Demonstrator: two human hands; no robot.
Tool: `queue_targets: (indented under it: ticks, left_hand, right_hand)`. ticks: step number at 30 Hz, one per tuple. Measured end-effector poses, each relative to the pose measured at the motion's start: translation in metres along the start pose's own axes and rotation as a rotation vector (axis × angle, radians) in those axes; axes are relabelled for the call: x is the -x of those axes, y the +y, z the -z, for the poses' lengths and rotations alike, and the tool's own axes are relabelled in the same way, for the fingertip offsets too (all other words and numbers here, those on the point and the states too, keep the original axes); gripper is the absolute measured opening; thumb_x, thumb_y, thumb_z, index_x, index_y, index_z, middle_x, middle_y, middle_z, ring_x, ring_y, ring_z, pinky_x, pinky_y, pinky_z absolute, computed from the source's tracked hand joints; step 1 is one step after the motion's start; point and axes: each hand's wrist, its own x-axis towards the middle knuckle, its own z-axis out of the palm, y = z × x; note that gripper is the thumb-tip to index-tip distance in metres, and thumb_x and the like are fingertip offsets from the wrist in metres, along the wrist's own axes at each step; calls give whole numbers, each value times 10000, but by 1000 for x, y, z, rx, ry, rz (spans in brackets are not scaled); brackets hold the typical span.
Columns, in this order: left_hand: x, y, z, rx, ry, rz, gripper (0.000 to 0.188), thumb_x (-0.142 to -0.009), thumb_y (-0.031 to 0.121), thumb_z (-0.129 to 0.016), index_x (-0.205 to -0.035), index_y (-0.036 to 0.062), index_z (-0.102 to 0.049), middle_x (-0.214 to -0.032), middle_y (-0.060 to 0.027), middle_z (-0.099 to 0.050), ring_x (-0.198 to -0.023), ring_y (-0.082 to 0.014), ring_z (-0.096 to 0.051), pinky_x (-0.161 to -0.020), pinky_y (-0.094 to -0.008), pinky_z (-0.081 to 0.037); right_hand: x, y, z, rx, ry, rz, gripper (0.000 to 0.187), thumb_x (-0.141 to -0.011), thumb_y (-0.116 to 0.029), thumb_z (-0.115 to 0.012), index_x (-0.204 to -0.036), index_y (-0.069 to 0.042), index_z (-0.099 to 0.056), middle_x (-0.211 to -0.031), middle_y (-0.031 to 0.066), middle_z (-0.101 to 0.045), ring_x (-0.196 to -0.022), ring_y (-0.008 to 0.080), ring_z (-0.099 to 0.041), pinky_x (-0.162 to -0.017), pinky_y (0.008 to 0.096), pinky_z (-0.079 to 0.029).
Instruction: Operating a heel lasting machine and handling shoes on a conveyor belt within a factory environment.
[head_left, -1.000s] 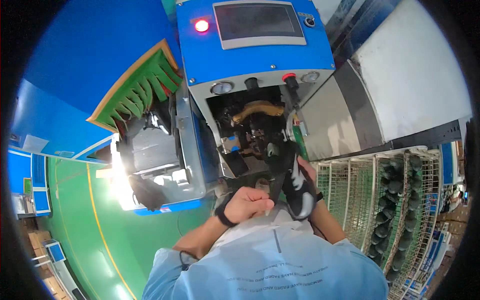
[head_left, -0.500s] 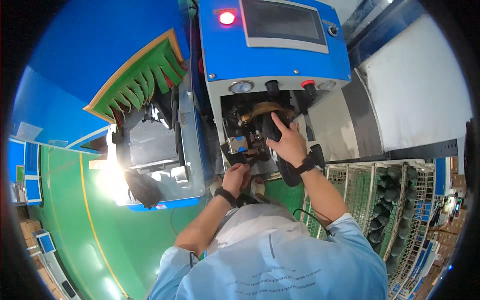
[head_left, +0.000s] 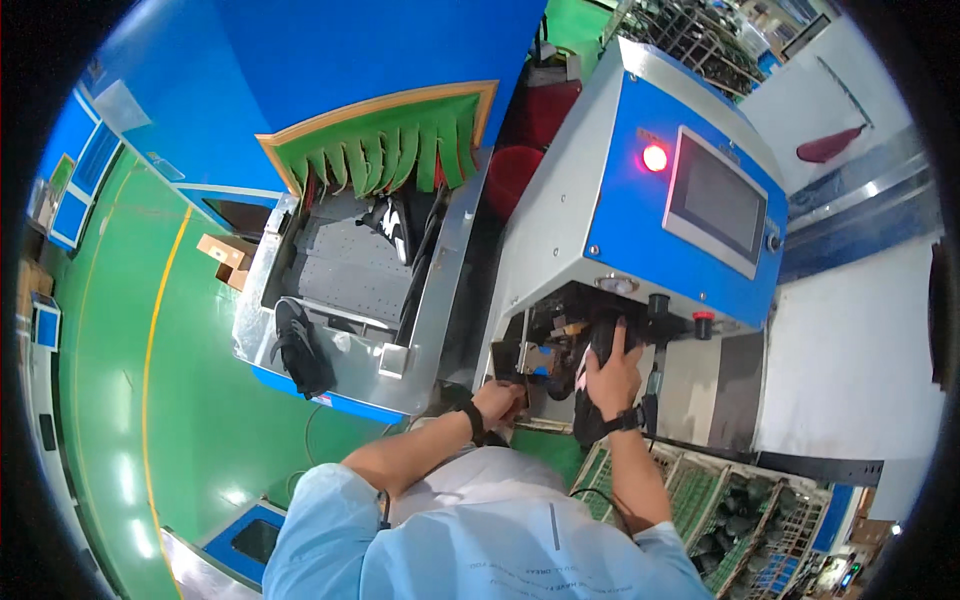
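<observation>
My right hand is closed around a black shoe, its index finger stretched along the dark sole. The shoe is tilted up into the open underside of a blue and white machine, and a pale patch shows on its side. At the lower left of that opening, my left hand has its fingers curled beside a dark flat plate. What the left fingers grip, if anything, is hidden. Metal machine parts sit between the two hands.
Left of the machine, a conveyor runs under a green strip curtain. One black-and-white shoe lies on the belt, another shoe on the near metal edge. A wire rack holding dark pieces stands at the lower right. A red light glows on the machine.
My view has turned left, so the machine sits farther right and more conveyor shows. The shoe in my right hand now shows more of its side. Both hands remain at the machine.
</observation>
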Motion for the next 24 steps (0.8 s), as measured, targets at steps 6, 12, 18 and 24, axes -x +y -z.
queue_targets:
  ticks: [6, 12, 18, 24]
  left_hand:
    - [-13, -12, 9, -256, -155, 72, 210, -919, 246, -604, -847, 54, -648, -711, -63, -633, -587, -178, -606, -503, -318, -481]
    - [33, 17, -36, -319, -368, 167, 277, -975, 346, -560, -985, 76, -619, -763, -73, -659, -590, -183, -615, -525, -306, -500]
    - [27, 1, -34, -30, -676, 494, 687, -943, 716, -418, -1203, 98, -565, -818, -62, -640, -726, -199, -629, -745, -369, -529]
    - [43, -13, -34, -238, -611, 527, 498, -954, 417, -572, -1321, 81, -560, -1247, -97, -654, -1102, -264, -644, -962, -429, -500]
  right_hand:
    - [22, -1, -3, -48, 304, 101, 819, -947, -381, -623, -1595, -162, -172, -1152, 387, -474, -615, 404, -548, -530, 467, -482]
    - [109, 5, 12, -169, 411, 132, 741, -890, -272, -692, -1528, -106, -354, -1212, 386, -467, -935, 551, -545, -733, 532, -505]
    - [208, 12, 82, -356, 3, 245, 712, -759, -215, -777, -1425, -260, -526, -1219, 293, -517, -989, 430, -610, -807, 451, -540]
    - [175, 36, 93, -1120, -466, -715, 1052, -902, -436, -698, -1566, 21, -23, -1139, 170, -655, -910, 174, -623, -827, 329, -513]
